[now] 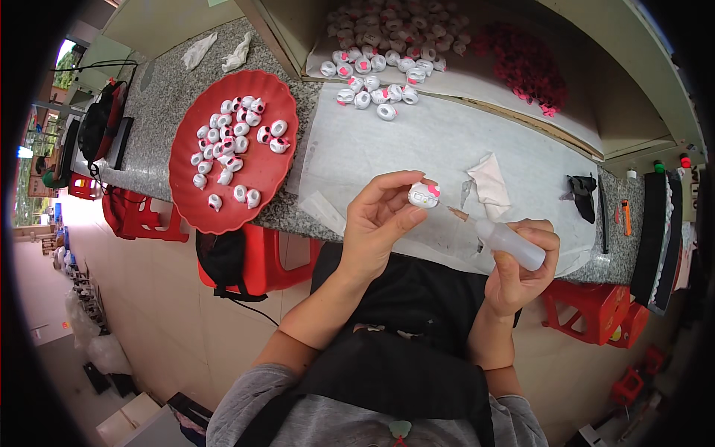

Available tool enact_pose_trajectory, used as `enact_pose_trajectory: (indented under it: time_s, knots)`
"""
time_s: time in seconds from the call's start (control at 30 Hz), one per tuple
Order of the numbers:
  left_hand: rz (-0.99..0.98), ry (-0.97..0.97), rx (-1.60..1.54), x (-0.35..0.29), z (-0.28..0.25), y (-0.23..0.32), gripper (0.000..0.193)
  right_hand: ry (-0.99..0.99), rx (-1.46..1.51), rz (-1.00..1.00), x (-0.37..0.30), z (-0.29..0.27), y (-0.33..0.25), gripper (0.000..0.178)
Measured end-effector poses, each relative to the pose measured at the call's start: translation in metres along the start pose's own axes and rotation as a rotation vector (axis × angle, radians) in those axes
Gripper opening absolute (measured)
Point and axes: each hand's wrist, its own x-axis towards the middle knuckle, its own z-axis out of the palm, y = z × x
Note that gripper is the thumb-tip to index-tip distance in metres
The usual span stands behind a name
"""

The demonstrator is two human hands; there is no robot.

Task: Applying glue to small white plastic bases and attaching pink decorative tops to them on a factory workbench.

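Between the thumb and fingers of my left hand (381, 223) is a small white figurine head (424, 195) with a pink bow and drawn outlines on its front. My right hand (525, 272) grips a translucent squeeze bottle (512, 242), tilted so that its narrow nozzle (459, 214) points at the head. A small gap seems to lie between the nozzle tip and the head. Both hands are above the near part of a white paper sheet (380, 153). On the left, a red scalloped plate (190, 175) carries many similar white heads with pink parts.
Behind the sheet, more white heads (363, 82) and a pile of deep pink pieces (525, 67) lie in a shelf compartment. A crumpled white cloth (490, 186) rests on the sheet. An orange cutter (626, 217) lies at right. Red stools (261, 257) stand below the counter.
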Motion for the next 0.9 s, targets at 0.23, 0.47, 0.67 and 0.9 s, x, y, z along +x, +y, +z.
enact_pose_trajectory:
  time_s: [0.23,0.47,0.67,0.9]
  knots:
    - [-0.036,0.005,0.030,-0.0016,0.0018,0.0012,0.034,-0.002,0.014,0.009,-0.0006,0.0008,0.0011,0.030]
    - [0.021,0.048,0.055,-0.0013,0.0000,0.0006,0.034,-0.024,-0.003,-0.016,0.0007,0.0006,0.0022,0.030]
    - [0.054,0.003,0.072,-0.0002,-0.0011,-0.0001,0.034,-0.070,-0.027,-0.021,0.0020,-0.0003,0.0018,0.030]
    - [0.117,-0.022,0.215,0.0003,-0.0026,-0.0043,0.034,-0.031,0.011,-0.005,0.0010,0.0007,0.0007,0.030]
